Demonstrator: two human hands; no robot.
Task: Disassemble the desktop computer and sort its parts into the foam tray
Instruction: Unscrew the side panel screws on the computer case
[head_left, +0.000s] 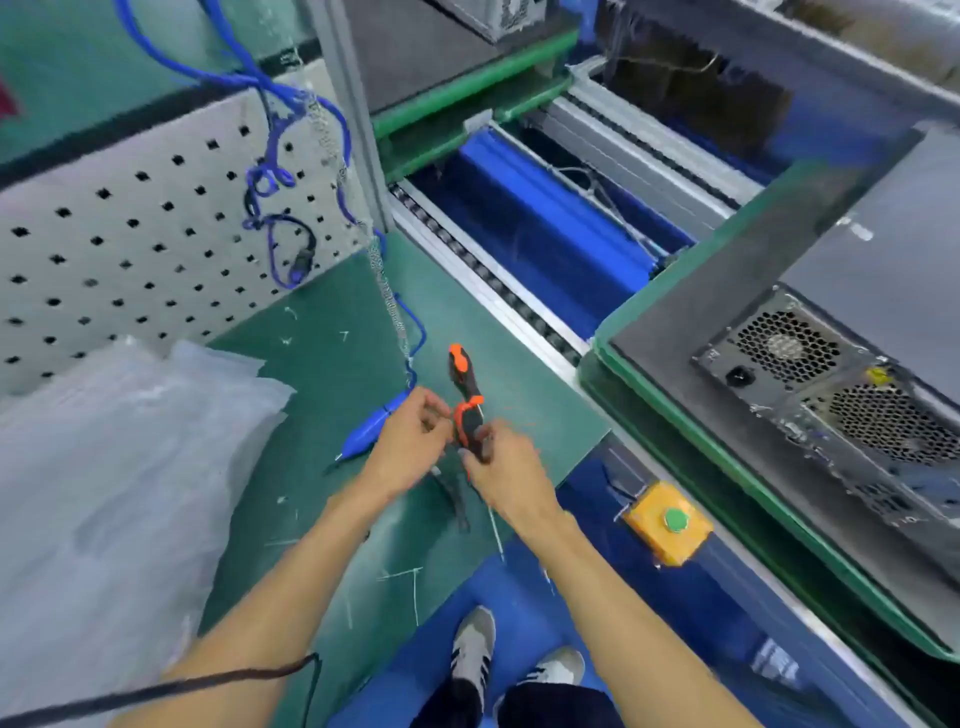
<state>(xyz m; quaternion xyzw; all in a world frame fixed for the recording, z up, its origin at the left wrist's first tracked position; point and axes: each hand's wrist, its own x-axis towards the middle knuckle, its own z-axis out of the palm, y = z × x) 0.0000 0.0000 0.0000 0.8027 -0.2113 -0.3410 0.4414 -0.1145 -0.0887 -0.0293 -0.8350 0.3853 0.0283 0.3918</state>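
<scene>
An orange-and-black hand tool (465, 395), which looks like cutters or a screwdriver handle, stands above the green mat (332, 364). My right hand (506, 470) grips its lower end. My left hand (413, 441) touches its middle with curled fingers, pinching near the orange band. The desktop computer (852, 395) lies on its side at the right on a green-edged pallet (675, 415), rear panel with fan grilles facing me. No foam tray is clearly in view.
A blue electric screwdriver (371, 428) on a blue coiled cable (291, 182) lies on the mat left of my hands. Clear plastic bags (114, 467) pile at the left, below a pegboard (130, 223). A yellow box with a green button (670, 522) sits on the conveyor edge. Cut cable ties litter the mat.
</scene>
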